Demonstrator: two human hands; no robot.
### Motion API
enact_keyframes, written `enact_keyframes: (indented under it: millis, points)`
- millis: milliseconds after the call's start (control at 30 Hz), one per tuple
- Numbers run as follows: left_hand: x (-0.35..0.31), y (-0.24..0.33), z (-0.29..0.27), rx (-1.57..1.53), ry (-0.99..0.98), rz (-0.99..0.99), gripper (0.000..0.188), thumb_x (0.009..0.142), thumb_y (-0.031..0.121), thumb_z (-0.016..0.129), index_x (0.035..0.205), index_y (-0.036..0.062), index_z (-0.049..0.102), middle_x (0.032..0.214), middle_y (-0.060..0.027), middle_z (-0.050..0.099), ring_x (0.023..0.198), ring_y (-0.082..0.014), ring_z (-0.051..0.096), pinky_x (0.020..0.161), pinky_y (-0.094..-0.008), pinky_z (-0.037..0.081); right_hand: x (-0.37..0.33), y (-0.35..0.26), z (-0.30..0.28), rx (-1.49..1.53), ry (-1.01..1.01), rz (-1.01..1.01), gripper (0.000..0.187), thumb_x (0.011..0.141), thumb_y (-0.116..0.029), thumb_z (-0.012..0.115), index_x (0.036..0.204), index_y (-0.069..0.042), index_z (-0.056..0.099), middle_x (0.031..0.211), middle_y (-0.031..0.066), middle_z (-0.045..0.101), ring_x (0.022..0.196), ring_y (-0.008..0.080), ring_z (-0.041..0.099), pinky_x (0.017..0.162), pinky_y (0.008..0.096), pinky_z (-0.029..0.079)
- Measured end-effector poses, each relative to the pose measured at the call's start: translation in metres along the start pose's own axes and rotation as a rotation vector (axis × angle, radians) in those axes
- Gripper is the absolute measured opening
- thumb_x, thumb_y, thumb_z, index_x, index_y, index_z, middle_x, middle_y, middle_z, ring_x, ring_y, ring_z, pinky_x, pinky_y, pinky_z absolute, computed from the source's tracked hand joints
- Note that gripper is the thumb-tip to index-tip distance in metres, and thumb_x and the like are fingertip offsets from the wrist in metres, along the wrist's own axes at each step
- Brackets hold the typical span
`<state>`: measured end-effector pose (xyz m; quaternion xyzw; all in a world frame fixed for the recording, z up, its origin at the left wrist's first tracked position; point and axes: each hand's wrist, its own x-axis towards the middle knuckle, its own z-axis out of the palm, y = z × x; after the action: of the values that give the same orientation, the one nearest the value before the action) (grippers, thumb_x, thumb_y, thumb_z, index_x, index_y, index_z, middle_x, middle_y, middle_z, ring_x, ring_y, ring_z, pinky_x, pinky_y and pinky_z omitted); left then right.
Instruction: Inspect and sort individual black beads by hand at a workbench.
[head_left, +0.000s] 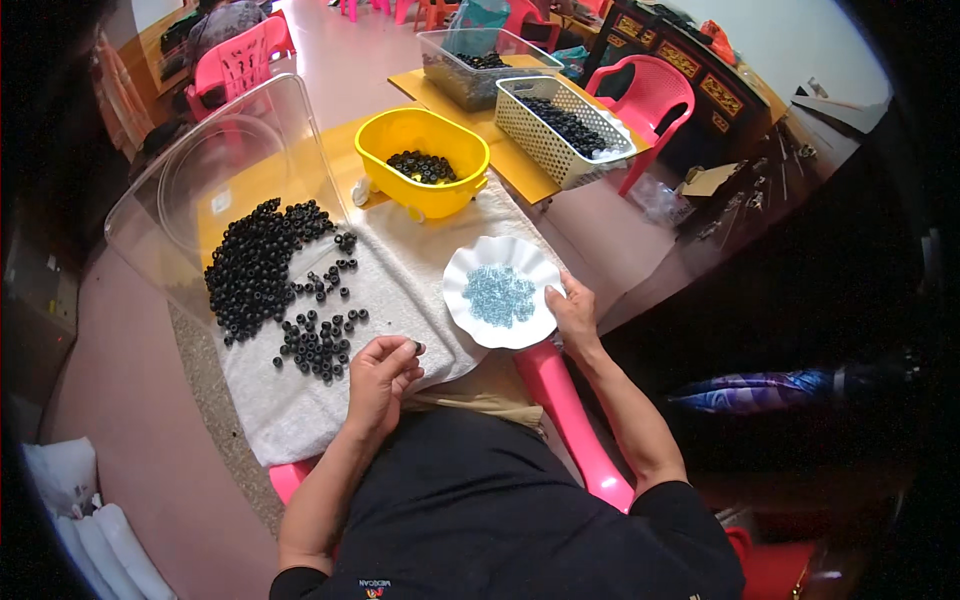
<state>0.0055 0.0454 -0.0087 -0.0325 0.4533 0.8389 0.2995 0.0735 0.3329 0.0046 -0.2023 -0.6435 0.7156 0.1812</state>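
Note:
Pinched between the thumb and fingertips of my left hand (380,380) is a small round black part (419,349), mostly covered by the fingers. My right hand (573,312) grips the right rim of a white scalloped dish (458,312), thumb on top. Many tiny pale-blue clear pieces (499,295) lie in the dish. On the left, a large heap of black ring-like parts (262,262) with holes spreads over a white towel (400,285). A smaller cluster of the same black parts (316,343) lies nearer to my left hand.
Beyond the dish stands a yellow tub (430,198) with black parts inside. A large clear plastic bin (318,150) is tipped behind the heap. Farther back are a perforated basket (565,162) and a clear box (550,66), both holding black parts. Pink chairs (655,90) stand around.

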Motion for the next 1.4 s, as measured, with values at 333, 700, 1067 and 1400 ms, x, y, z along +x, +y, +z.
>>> enact_keyframes:
  millis: [333,700,1067,1400]
  points:
    - [-0.001,0.000,0.000,0.003,-0.008,0.001,0.013,0.088,0.008,0.068,0.097,0.0015,0.060,0.091,-0.0101,0.068,0.072,-0.0122,0.061,0.068,-0.0268,0.054,0.002,0.005,-0.003,-0.044,-0.033,-0.020,0.039,0.093,-0.002,0.051,0.130,0.008,0.050,0.109,0.0079,0.064,0.090,0.0102,0.060,0.081,0.0237,0.049]
    - [-0.001,0.000,0.001,0.015,-0.007,-0.002,0.012,0.088,0.009,0.068,0.096,0.0014,0.062,0.092,-0.0094,0.068,0.073,-0.0120,0.061,0.069,-0.0264,0.053,0.002,0.006,-0.001,0.017,-0.018,0.021,0.040,0.093,-0.001,0.050,0.132,0.007,0.049,0.107,0.0071,0.064,0.088,0.0092,0.060,0.079,0.0227,0.049]
    - [-0.001,-0.001,0.000,0.015,0.002,-0.011,0.012,0.089,0.008,0.067,0.096,0.0015,0.062,0.091,-0.0096,0.068,0.074,-0.0122,0.062,0.069,-0.0265,0.054,0.004,0.010,-0.001,-0.012,-0.014,-0.025,0.040,0.093,-0.002,0.052,0.132,0.007,0.049,0.108,0.0090,0.065,0.089,0.0094,0.061,0.079,0.0227,0.050]
    - [0.000,-0.003,-0.002,0.023,-0.001,0.000,0.011,0.089,0.008,0.066,0.096,0.0022,0.061,0.090,-0.0111,0.068,0.072,-0.0122,0.061,0.068,-0.0281,0.055,0.009,0.020,-0.005,-0.016,-0.003,-0.016,0.040,0.093,0.000,0.052,0.132,0.006,0.050,0.107,0.0079,0.065,0.088,0.0098,0.062,0.079,0.0236,0.051]
